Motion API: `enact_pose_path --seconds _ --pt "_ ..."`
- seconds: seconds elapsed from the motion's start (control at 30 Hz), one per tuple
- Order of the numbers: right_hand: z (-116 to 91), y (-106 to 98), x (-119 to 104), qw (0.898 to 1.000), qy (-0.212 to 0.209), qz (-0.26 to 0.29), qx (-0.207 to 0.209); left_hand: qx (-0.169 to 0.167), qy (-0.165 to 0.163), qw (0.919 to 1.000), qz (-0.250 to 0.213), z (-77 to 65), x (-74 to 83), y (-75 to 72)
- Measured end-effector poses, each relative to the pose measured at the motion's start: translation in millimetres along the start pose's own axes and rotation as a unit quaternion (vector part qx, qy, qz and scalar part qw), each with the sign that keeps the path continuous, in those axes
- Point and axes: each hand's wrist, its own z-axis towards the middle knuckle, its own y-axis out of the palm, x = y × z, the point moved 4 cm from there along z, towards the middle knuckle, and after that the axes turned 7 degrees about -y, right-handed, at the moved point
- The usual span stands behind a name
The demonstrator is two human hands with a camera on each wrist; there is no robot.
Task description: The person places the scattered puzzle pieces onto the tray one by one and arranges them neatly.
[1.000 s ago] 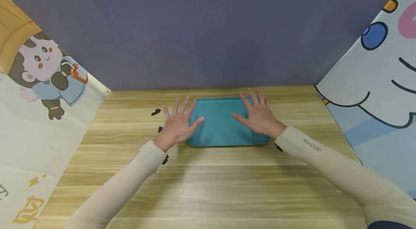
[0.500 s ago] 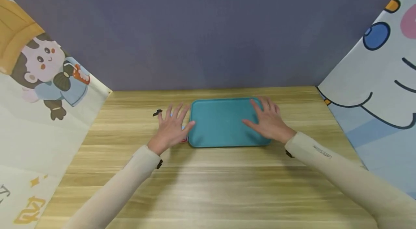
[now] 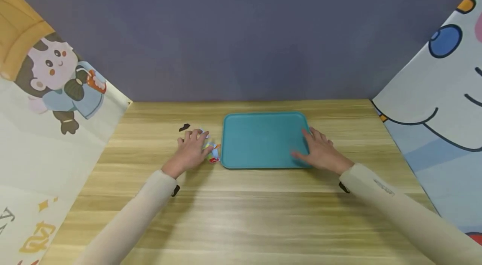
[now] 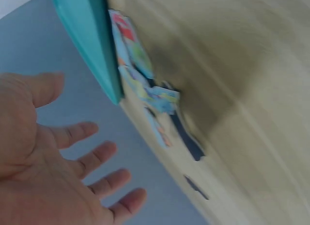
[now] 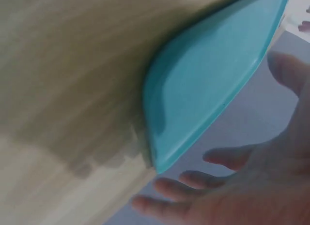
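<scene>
A teal rectangular tray [image 3: 265,139] lies on the wooden table, its inside bare. My left hand [image 3: 189,150] hovers just left of it, over several thin, flat pieces [image 3: 214,154] with coloured printing. In the left wrist view those printed pieces [image 4: 133,48] lie partly overlapping beside the tray [image 4: 92,46]; that hand [image 4: 58,157] has spread, bent fingers and holds nothing. A small dark flat piece [image 3: 184,127] lies beyond its fingertips. My right hand [image 3: 324,151] is over the tray's right end. In the right wrist view this hand [image 5: 237,186] holds nothing, its fingers apart.
The wooden tabletop [image 3: 260,219] stretches in front of the tray. A plain grey-blue wall [image 3: 241,35] stands behind, with cartoon-printed panels on the left [image 3: 37,152] and right [image 3: 448,131].
My hands have moved apart from over the tray, the left one leftward and the right one rightward. More of the printed pieces shows beside the tray, which stays put.
</scene>
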Motion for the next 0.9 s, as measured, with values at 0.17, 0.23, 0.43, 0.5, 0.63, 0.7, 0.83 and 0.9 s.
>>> enact_pose_path --seconds 0.17,0.23,0.43,0.5,0.63,0.7,0.83,0.9 --pt "-8 6 9 0.999 0.014 0.024 -0.026 -0.015 0.009 0.9998 0.012 6.8 -5.2 2.7" --pt "-9 8 11 0.999 0.019 0.024 -0.036 -0.025 0.006 0.9995 0.015 9.6 -7.4 4.6" --pt "-8 10 12 0.999 0.024 0.012 -0.044 -0.047 0.006 0.9987 0.017 14.3 -12.5 11.6" --pt "-8 11 12 0.999 0.025 0.013 -0.045 -0.048 0.007 0.9987 0.013 16.1 -13.0 13.6" --pt "-7 12 14 0.998 0.035 0.013 -0.046 -0.05 0.005 0.9987 0.0 19.8 -12.3 17.5" --pt "-7 13 15 0.998 0.04 0.009 -0.044 -0.055 0.002 0.9985 -0.004 21.3 -11.9 19.7" --pt "-8 14 14 0.998 0.043 -0.006 -0.041 -0.071 -0.003 0.9974 -0.001 22.4 -11.7 24.7" --pt "-8 14 13 0.998 0.04 -0.014 -0.039 -0.077 -0.005 0.997 0.004 22.6 -11.4 26.4"
